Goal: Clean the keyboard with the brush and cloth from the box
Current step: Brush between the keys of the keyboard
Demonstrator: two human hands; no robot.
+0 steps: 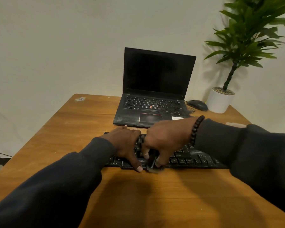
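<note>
A black keyboard (192, 157) lies across the wooden table (59, 132) in front of me. My left hand (125, 145) lies flat on its left half, thumb over the front edge. My right hand (164, 140) is closed on a small dark brush (152, 167), whose head touches the keyboard's front edge near the space bar. Much of the keyboard's middle is hidden by both hands. No cloth or box is in view.
An open black laptop (155, 102) with a dark screen stands just behind the keyboard. A black mouse (197, 104) and a potted plant in a white pot (220, 101) sit at the back right, against the wall.
</note>
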